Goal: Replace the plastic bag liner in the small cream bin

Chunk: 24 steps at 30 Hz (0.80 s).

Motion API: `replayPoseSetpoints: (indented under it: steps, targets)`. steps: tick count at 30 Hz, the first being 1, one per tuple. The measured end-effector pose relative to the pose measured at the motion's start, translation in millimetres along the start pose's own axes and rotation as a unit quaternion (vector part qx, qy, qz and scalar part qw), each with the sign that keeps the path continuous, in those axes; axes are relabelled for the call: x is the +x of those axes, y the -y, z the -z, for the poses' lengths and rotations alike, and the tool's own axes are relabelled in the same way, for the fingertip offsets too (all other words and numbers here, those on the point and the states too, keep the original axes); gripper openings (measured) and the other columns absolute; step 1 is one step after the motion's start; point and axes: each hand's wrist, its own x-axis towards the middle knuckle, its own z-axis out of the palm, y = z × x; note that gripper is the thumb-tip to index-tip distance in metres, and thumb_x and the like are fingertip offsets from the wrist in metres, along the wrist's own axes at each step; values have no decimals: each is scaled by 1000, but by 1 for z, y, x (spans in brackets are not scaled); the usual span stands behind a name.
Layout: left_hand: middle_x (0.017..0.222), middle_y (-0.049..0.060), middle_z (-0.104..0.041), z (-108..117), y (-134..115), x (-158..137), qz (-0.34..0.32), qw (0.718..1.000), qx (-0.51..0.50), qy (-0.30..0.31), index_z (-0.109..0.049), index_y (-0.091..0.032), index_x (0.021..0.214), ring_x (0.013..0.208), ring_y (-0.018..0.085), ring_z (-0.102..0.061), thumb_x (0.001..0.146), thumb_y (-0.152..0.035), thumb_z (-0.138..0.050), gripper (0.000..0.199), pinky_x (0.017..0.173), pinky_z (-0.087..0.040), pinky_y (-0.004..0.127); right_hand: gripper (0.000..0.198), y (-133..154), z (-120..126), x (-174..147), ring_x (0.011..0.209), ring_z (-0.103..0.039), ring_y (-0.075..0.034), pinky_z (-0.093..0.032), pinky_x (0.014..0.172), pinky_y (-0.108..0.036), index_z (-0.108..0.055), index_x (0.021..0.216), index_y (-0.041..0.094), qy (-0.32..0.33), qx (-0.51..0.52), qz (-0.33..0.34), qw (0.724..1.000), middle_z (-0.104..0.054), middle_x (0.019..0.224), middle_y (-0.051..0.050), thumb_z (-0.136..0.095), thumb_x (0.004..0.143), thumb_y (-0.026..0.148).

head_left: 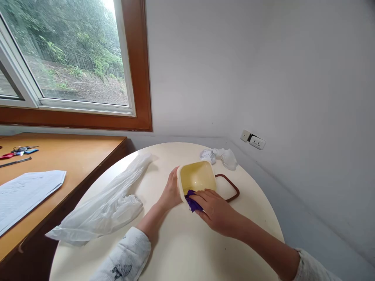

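Note:
A pale yellow plastic container is tilted so that its open top faces me, above the round table. My left hand grips it by its left side, with the fingertips hidden behind the wall. In my right hand is a bunched purple cloth, pressed against the container's near lower rim. The fingers of that hand bend over the cloth and reach into the opening. Just right of the container, a brown rounded-square frame, perhaps a lid with a clear middle, lies on the table.
The round cream table bears a long crumpled clear plastic bag at left and a smaller white plastic bag at the back. A wooden desk with papers and small tools stands left. Wall sockets are at right.

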Motion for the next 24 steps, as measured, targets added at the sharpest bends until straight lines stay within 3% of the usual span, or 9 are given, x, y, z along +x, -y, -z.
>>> replayPoseSetpoints:
  steps: [5, 8, 12, 16, 20, 24]
  targets:
    - [134, 14, -33, 1, -5, -1, 30, 999, -29, -25, -16, -21, 136, 120, 35, -39, 56, -40, -75, 102, 96, -41, 48, 35, -31, -20, 5, 93, -55, -20, -35, 92, -38, -52, 115, 16, -72, -86, 43, 993, -63, 102, -10, -35, 85, 8]
    - [138, 13, -31, -1, -1, -5, 51, 998, -3, -26, -13, -23, 137, 125, 36, -34, 59, -39, -74, 101, 100, -36, 50, 34, -38, -31, 10, 87, -56, -20, -39, 83, -35, -55, 111, 15, -110, -107, 42, 987, -64, 96, -10, -35, 84, 6]
    - [139, 13, -31, -6, 4, -10, 69, 996, 44, -43, -10, -27, 137, 130, 29, -29, 70, -28, -68, 88, 106, -26, 53, 32, -28, -39, 26, 78, -58, -21, -41, 71, -32, -56, 110, 14, -156, -84, -38, 983, -66, 90, -10, -38, 83, 11]
    - [139, 20, -27, -12, 3, -11, 49, 992, 102, -63, -3, -21, 139, 132, 33, -23, 69, -34, -69, 97, 106, -15, 59, 31, -8, -41, 50, 85, -61, -19, -43, 73, -27, -55, 111, 17, -196, 21, -119, 973, -67, 97, -8, -36, 86, 17]
    - [137, 25, -25, -13, 7, -12, 53, 984, 148, -86, 3, -15, 139, 131, 38, -20, 68, -34, -68, 102, 103, -13, 63, 28, 11, -42, 65, 86, -61, -19, -43, 74, -26, -55, 109, 18, -188, 101, -135, 967, -67, 97, -7, -36, 88, 23]
    - [134, 22, -29, -9, 14, -13, 52, 984, 137, -106, 0, -19, 139, 128, 36, -28, 66, -30, -69, 101, 99, -29, 58, 24, 14, -28, 61, 79, -59, -16, -42, 70, -25, -57, 97, 20, -118, 171, -107, 972, -66, 90, -5, -35, 88, 25]
